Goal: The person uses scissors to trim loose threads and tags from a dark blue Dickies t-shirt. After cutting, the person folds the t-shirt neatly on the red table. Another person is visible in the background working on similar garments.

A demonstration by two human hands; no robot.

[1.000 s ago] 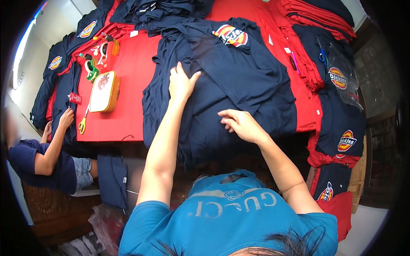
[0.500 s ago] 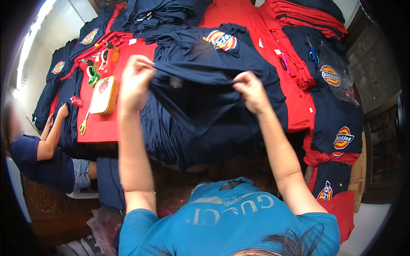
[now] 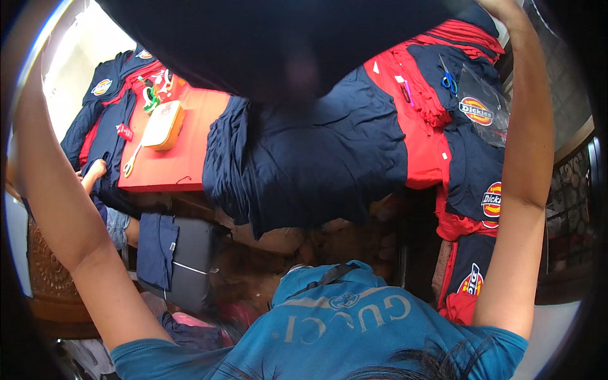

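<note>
A dark navy shirt point(image 3: 285, 44) is lifted high and spread wide across the top of the view, close up and partly cut off. My right hand point(image 3: 503, 9) shows only in part at the upper edge, closed on the cloth's right side. Along the left rim my left forearm reaches upward, and that hand lies outside the picture. Below the raised cloth, another navy garment point(image 3: 323, 145) lies draped over the table with its near edge hanging down.
The red tabletop point(image 3: 171, 171) carries a yellow box point(image 3: 163, 126), yellow-handled scissors point(image 3: 130, 168) and a green tape dispenser point(image 3: 151, 100). Blue-handled scissors point(image 3: 448, 81) lie on stacked shirts at right. A co-worker's hand point(image 3: 96, 170) handles navy cloth at left. A dark seat point(image 3: 190, 259) stands below.
Both my arms have swung up and apart, raising the navy shirt from above the table to the top of the view. My left hand has left the picture.
</note>
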